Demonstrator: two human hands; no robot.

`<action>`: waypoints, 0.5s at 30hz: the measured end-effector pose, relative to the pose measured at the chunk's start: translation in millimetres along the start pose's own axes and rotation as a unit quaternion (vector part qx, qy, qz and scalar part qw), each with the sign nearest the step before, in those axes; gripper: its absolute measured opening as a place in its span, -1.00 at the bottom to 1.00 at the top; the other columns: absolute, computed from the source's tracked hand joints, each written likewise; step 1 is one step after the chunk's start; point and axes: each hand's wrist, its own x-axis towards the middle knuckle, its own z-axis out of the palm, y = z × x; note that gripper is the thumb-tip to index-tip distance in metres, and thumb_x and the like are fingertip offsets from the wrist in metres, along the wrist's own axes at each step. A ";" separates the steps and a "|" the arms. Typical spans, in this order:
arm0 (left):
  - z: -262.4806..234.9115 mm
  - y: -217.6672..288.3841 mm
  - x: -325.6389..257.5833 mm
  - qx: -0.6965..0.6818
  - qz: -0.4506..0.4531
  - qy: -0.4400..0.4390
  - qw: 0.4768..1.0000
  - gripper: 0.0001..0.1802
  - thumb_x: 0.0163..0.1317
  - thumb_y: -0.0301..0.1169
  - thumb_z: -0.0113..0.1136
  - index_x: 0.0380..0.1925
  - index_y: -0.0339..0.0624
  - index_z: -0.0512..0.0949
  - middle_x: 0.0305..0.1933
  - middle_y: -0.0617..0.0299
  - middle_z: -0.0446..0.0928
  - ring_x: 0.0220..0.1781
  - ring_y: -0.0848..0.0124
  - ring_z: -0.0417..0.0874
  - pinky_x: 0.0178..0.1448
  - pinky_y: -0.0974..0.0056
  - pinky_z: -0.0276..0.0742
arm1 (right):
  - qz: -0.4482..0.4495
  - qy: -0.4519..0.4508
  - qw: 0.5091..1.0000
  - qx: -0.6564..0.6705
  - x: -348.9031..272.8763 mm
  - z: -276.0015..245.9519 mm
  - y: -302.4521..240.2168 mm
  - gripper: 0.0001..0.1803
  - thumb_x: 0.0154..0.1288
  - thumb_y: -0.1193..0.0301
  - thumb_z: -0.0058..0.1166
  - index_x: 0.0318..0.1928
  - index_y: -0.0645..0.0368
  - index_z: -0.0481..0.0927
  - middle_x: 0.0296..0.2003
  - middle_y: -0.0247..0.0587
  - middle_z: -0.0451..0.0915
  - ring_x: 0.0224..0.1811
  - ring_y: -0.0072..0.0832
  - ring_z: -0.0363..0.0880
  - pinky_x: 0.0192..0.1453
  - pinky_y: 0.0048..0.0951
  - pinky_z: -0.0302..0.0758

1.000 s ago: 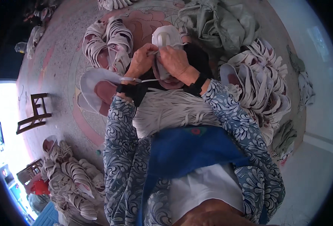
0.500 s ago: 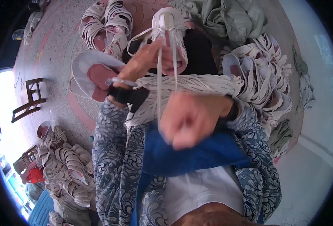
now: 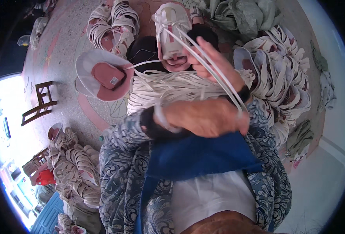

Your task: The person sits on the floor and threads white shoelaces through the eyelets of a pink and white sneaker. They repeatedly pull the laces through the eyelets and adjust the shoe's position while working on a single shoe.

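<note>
A white and pink shoe upper (image 3: pixel 173 41) with its toe pointing away rests ahead of me over dark fabric. Two white shoelace strands (image 3: pixel 215 74) run taut from its eyelets down to my left hand (image 3: pixel 203 117), whose fingers are closed on them low at the right. That arm crosses in front of my body. Beside the shoe's right edge, my right hand (image 3: pixel 216 62) has fingers extended and apart, behind the strands; its fingertips are near or touching the upper. Another lace strand (image 3: pixel 147 62) trails left from the shoe.
A thick bundle of white laces (image 3: pixel 172 87) lies across my lap. Left of it sits a pale shoe upper with pink lining (image 3: pixel 98 74). Stacked uppers (image 3: pixel 274 74) stand at right, more (image 3: pixel 75 163) at lower left. A grey-green sack (image 3: pixel 246 17) lies far right; a wooden chair (image 3: pixel 43 101) is left.
My left hand has left the shoe and come back to the right, now gripping the lace strands. My right hand has moved forward to the shoe's side. The strands now slant rightward.
</note>
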 end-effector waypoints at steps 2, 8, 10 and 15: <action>9.9 1.0 11.6 -0.004 -0.046 -0.062 0.997 -0.76 0.44 -0.34 -0.14 -0.15 -0.22 0.49 -0.24 0.07 0.57 -0.20 0.16 0.61 -0.09 0.19 0.50 | 0.003 -0.070 0.997 0.029 23.5 -2.3 2.0 -0.63 0.50 0.20 -0.17 0.04 0.24 0.43 -0.60 -0.57 0.28 -0.72 -0.78 0.11 -0.69 -0.72 0.05; -37.0 30.0 -29.5 -0.067 -0.358 -0.065 0.929 -0.78 0.39 -0.33 -0.01 -0.17 -0.15 0.59 -0.24 0.16 0.63 -0.12 0.27 0.63 -0.01 0.23 0.52 | -0.092 -0.117 0.975 -0.162 -23.1 -0.9 -21.9 -0.72 0.44 0.31 -0.10 -0.11 0.29 0.54 -0.65 -0.57 0.27 -0.68 -0.80 0.15 -0.63 -0.68 0.05; -56.3 7.0 -76.9 0.117 -0.246 0.094 0.958 -0.77 0.36 -0.31 0.03 -0.18 -0.20 0.58 -0.26 0.16 0.63 -0.15 0.34 0.62 -0.03 0.24 0.51 | -0.087 -0.155 0.952 -0.249 -48.6 -5.5 -34.5 -0.72 0.40 0.31 -0.05 -0.18 0.31 0.56 -0.67 -0.55 0.26 -0.68 -0.79 0.14 -0.61 -0.65 0.04; -131.3 -37.9 -93.9 0.212 -0.356 0.500 0.761 -0.70 0.26 -0.27 0.15 -0.24 -0.34 0.57 -0.42 0.14 0.62 -0.40 0.36 0.64 -0.27 0.26 0.54 | -0.012 -0.142 0.916 -0.376 -43.6 4.0 -24.3 -0.76 0.31 0.41 -0.03 -0.30 0.37 0.60 -0.66 -0.50 0.30 -0.66 -0.76 0.14 -0.56 -0.60 0.08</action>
